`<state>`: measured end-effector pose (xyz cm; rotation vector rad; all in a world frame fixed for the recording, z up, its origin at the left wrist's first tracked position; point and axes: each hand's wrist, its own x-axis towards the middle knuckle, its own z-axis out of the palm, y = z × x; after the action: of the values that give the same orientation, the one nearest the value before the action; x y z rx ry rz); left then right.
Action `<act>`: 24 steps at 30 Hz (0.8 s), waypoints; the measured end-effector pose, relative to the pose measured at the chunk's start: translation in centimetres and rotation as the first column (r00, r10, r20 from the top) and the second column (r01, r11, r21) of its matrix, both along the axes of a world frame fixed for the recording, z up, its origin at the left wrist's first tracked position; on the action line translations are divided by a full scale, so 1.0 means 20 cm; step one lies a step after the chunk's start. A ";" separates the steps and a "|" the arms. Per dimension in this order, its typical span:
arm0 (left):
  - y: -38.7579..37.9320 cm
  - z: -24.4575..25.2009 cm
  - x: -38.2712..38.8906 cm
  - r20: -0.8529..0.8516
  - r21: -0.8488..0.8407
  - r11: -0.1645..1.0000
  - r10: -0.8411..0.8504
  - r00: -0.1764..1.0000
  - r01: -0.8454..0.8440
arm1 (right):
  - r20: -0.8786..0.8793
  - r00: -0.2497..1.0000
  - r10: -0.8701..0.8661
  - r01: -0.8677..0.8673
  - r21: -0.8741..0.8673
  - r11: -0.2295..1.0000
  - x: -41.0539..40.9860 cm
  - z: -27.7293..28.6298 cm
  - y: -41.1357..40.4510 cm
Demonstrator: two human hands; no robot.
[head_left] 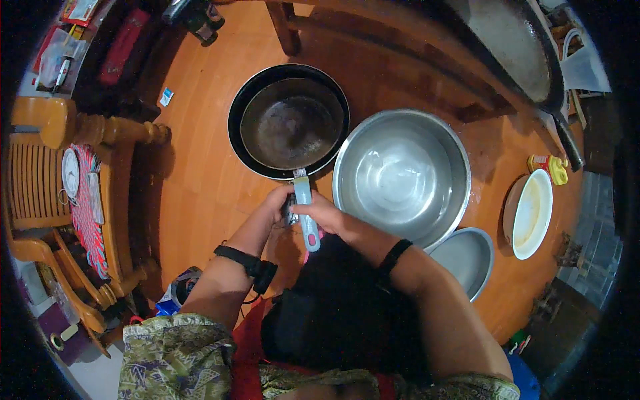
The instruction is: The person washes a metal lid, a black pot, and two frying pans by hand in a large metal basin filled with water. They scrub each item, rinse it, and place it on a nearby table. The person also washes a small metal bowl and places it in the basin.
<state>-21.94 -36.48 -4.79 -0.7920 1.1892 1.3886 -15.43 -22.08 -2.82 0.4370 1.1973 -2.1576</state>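
Note:
A dark frying pan point(295, 122) lies on the wooden floor in front of me, with what looks like a second black pan rim around it. Its light blue handle point(306, 200) points towards me. My right hand point(320, 212) is closed around the handle's middle. My left hand point(281, 200) is just left of the handle, at a small grey, shiny thing point(290, 210) under it; the fingers are partly hidden. Right beside the pan stands a large steel basin point(400, 172) holding clear liquid. A grey bowl point(467, 260) sits against the basin's near right side.
At the right are a white oval basin point(532, 215) and a yellow bottle point(549, 167). A wooden chair point(117, 200) stands left. Upper right, a wooden stand carries a large black pan point(515, 45). Green bottles point(202, 30) and a small packet point(166, 96) are upper left.

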 end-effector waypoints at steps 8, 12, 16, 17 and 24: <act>-0.05 0.08 -0.08 0.077 0.244 0.938 0.232 0.970 -0.244 | -0.131 0.980 0.149 0.032 0.843 0.537 -0.13 0.24 0.10; -0.07 0.27 -0.13 -0.086 0.220 0.966 0.162 0.983 -0.140 | -0.201 0.947 0.249 0.028 0.828 0.560 -0.16 0.39 0.27; -0.15 0.58 -0.05 -0.238 0.133 0.991 0.053 0.970 -0.021 | -0.181 0.930 0.320 -0.040 0.815 0.578 -0.10 0.67 0.46; -0.16 0.66 -0.02 -0.279 0.137 0.991 0.042 0.959 -0.003 | -0.116 0.943 0.313 -0.123 0.751 0.649 -0.07 0.77 0.53; -0.21 1.10 0.12 -0.532 -0.006 0.978 -0.181 0.827 0.211 | -0.105 0.946 0.306 -0.149 0.697 0.701 0.30 1.36 0.79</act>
<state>-19.54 -40.63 17.18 -0.2274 1.5996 1.5042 -9.45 -6.18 24.30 0.3283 2.0635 -1.5083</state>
